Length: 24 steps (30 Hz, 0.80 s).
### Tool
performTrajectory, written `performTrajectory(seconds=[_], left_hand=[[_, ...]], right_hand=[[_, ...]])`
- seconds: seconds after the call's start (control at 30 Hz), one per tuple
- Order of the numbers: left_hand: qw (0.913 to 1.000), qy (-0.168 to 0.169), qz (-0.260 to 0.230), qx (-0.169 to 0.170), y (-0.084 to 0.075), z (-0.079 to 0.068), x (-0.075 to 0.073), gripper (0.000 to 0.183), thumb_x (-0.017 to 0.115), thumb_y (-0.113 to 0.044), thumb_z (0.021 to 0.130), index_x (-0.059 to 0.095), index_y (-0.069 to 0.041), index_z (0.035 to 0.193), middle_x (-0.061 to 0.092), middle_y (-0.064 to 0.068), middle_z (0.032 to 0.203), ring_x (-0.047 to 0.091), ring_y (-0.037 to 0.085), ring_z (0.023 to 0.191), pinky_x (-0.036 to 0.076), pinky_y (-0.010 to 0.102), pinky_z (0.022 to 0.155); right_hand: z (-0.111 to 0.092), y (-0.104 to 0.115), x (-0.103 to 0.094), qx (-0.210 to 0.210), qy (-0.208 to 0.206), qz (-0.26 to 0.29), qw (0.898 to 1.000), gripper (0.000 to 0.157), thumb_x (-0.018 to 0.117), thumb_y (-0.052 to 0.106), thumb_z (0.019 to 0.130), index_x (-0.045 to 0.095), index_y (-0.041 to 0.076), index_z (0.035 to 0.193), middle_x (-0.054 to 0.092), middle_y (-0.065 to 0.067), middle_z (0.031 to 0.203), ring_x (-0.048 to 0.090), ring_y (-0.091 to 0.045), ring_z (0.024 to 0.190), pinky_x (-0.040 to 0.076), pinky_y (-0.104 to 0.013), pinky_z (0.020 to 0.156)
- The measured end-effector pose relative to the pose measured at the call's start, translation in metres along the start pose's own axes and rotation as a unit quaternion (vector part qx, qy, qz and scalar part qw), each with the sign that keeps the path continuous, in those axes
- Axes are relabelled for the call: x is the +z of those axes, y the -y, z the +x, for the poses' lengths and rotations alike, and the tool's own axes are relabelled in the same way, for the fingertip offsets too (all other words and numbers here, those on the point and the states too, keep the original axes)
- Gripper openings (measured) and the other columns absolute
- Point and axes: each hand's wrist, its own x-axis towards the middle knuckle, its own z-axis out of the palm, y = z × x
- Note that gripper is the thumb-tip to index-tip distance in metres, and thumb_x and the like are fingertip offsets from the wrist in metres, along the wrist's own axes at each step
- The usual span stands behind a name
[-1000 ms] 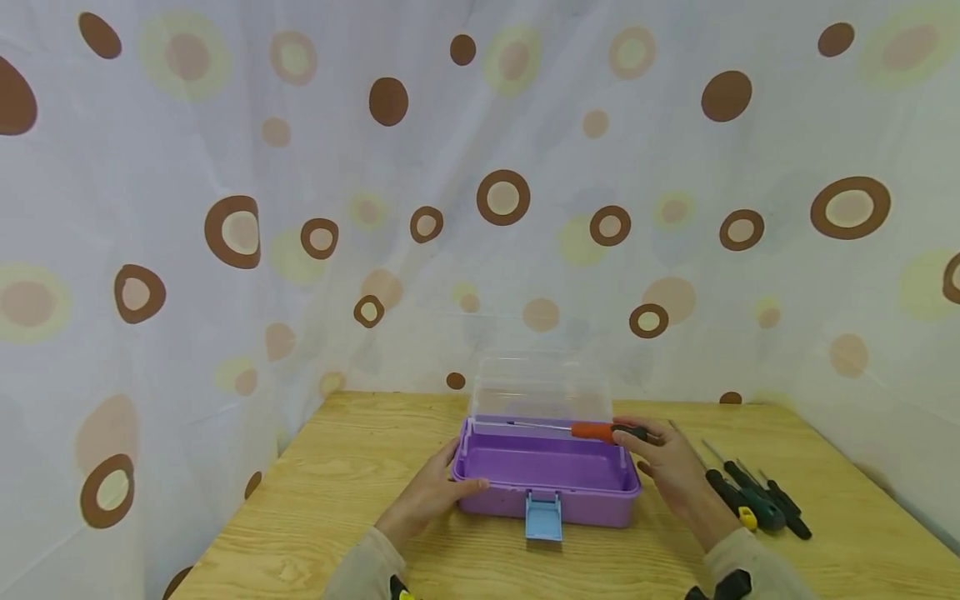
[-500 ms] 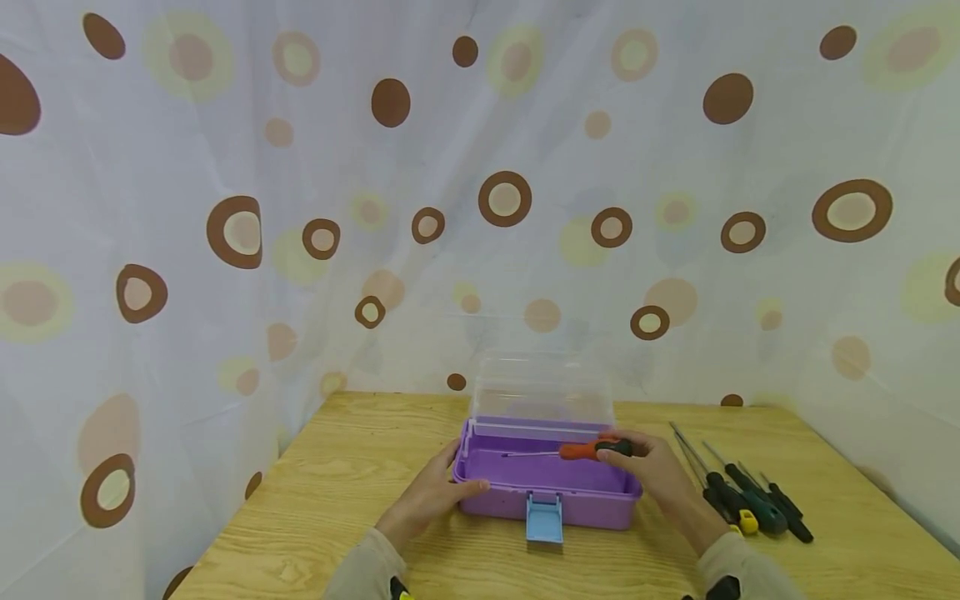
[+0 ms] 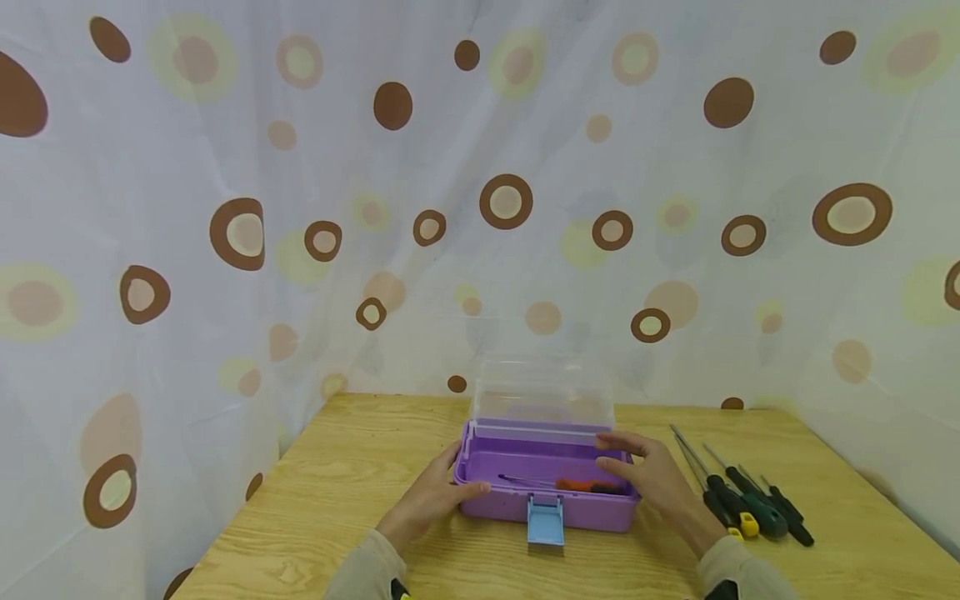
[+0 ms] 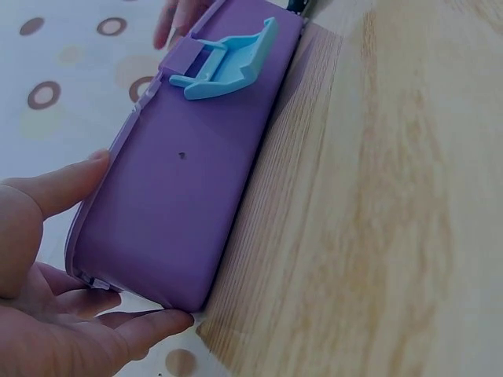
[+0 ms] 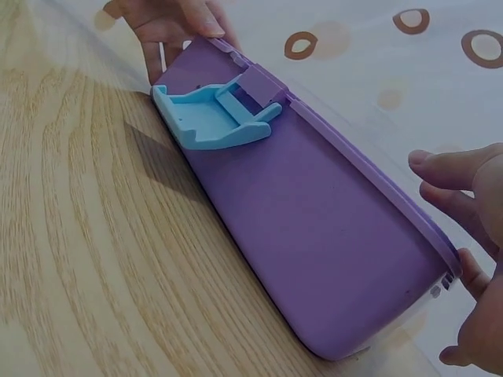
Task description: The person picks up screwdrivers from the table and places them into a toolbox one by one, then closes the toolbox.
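Purple box (image 3: 547, 492) sits on the bench (image 3: 360, 467), clear lid (image 3: 542, 392) raised upright at its back edge, blue latch (image 3: 544, 521) hanging at its front wall. Orange-handled screwdriver (image 3: 570, 484) lies flat inside the box along the front wall, shaft pointing to the box's left end; no hand on it.

Left hand (image 3: 433, 493) cups the box's left end: thumb on the front rim, fingers round the corner, palm against the wall. Grip is loose, fingers nearly straight, steadying the box.

Right hand (image 3: 651, 479) is at the box's right end, fingers extended and relaxed over the rim, palm turned toward the box. Grip released, holding nothing.

Spare screwdrivers (image 3: 738, 496) lie in a row to the right of the box, handles toward the person, just beside the right wrist.
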Motion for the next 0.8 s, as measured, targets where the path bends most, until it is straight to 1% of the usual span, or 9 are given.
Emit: performTrajectory(seconds=[0.03, 0.1, 0.17, 0.23, 0.27, 0.33, 0.43, 0.6, 0.8], left_hand=[[1.0, 0.0, -0.001, 0.0, 0.0, 0.0, 0.0, 0.09, 0.079, -0.017, 0.092, 0.025, 0.002, 0.162, 0.037, 0.027, 0.159, 0.031, 0.046, 0.147, 0.017, 0.067, 0.117], [1.0, 0.0, -0.001, 0.002, 0.0, 0.0, 0.001, 0.09, 0.079, -0.015, 0.092, 0.025, 0.002, 0.161, 0.037, 0.027, 0.159, 0.032, 0.046, 0.146, 0.017, 0.067, 0.117], [1.0, -0.002, 0.002, 0.001, -0.001, 0.0, 0.001, 0.09, 0.079, -0.016, 0.092, 0.025, 0.003, 0.161, 0.038, 0.027, 0.158, 0.032, 0.046, 0.146, 0.017, 0.067, 0.117], [1.0, -0.003, 0.002, 0.0, -0.001, 0.0, 0.001, 0.089, 0.079, -0.015, 0.092, 0.026, 0.003, 0.161, 0.038, 0.027, 0.158, 0.032, 0.046, 0.146, 0.017, 0.067, 0.117], [1.0, -0.003, 0.002, 0.0, -0.001, 0.0, 0.001, 0.09, 0.08, -0.015, 0.092, 0.026, 0.003, 0.161, 0.038, 0.027, 0.158, 0.032, 0.046, 0.146, 0.017, 0.067, 0.117], [1.0, -0.004, 0.001, 0.0, -0.002, 0.0, 0.001, 0.089, 0.08, -0.016, 0.092, 0.026, 0.003, 0.161, 0.038, 0.027, 0.158, 0.032, 0.045, 0.146, 0.018, 0.067, 0.117], [1.0, -0.004, -0.001, 0.0, -0.002, 0.0, 0.001, 0.09, 0.08, -0.016, 0.092, 0.026, 0.002, 0.161, 0.038, 0.027, 0.158, 0.032, 0.046, 0.146, 0.018, 0.067, 0.117], [1.0, -0.006, 0.003, -0.005, -0.002, -0.001, 0.0, 0.091, 0.08, -0.017, 0.092, 0.026, 0.002, 0.161, 0.036, 0.027, 0.159, 0.03, 0.046, 0.147, 0.017, 0.067, 0.117], [0.9997, -0.006, 0.013, -0.017, -0.002, -0.001, 0.0, 0.091, 0.08, -0.019, 0.092, 0.025, 0.003, 0.161, 0.033, 0.027, 0.161, 0.026, 0.048, 0.148, 0.016, 0.069, 0.116]], right_hand=[[0.0, 0.0, 0.0, -0.005, -0.004, 0.003, 1.0, 0.05, 0.075, 0.014, 0.097, 0.06, -0.002, 0.141, 0.068, -0.017, 0.131, 0.042, -0.041, 0.14, 0.026, -0.066, 0.115], [0.0, 0.0, -0.001, -0.009, -0.014, 0.002, 1.0, 0.049, 0.074, 0.015, 0.098, 0.06, 0.0, 0.142, 0.068, -0.016, 0.13, 0.045, -0.039, 0.138, 0.031, -0.062, 0.115], [0.0, 0.002, -0.002, -0.01, -0.023, 0.0, 1.0, 0.049, 0.073, 0.019, 0.099, 0.06, 0.001, 0.143, 0.069, -0.014, 0.13, 0.048, -0.036, 0.136, 0.041, -0.049, 0.111], [-0.001, 0.004, -0.004, -0.012, -0.03, -0.003, 0.999, 0.05, 0.072, 0.023, 0.1, 0.059, 0.002, 0.143, 0.068, -0.013, 0.13, 0.05, -0.035, 0.134, 0.048, -0.034, 0.103], [-0.001, 0.005, -0.005, -0.012, -0.032, -0.004, 0.999, 0.05, 0.071, 0.025, 0.1, 0.059, 0.002, 0.143, 0.068, -0.013, 0.131, 0.051, -0.034, 0.133, 0.05, -0.028, 0.098], [-0.001, 0.008, -0.007, -0.017, -0.036, -0.008, 0.999, 0.051, 0.069, 0.027, 0.102, 0.057, 0.001, 0.145, 0.067, -0.014, 0.132, 0.052, -0.032, 0.132, 0.048, -0.022, 0.094], [-0.001, 0.01, -0.011, -0.02, -0.033, -0.006, 0.999, 0.054, 0.068, 0.027, 0.103, 0.054, -0.001, 0.147, 0.065, -0.016, 0.135, 0.056, -0.026, 0.127, 0.048, -0.021, 0.093], [-0.001, 0.01, -0.016, -0.021, -0.032, 0.009, 0.999, 0.054, 0.067, 0.025, 0.103, 0.052, -0.001, 0.148, 0.065, -0.017, 0.134, 0.061, -0.01, 0.115, 0.048, -0.021, 0.094], [-0.003, 0.011, -0.019, -0.032, -0.03, 0.034, 0.998, 0.054, 0.066, 0.022, 0.104, 0.05, -0.004, 0.149, 0.064, -0.02, 0.133, 0.064, -0.01, 0.11, 0.05, -0.021, 0.092]])
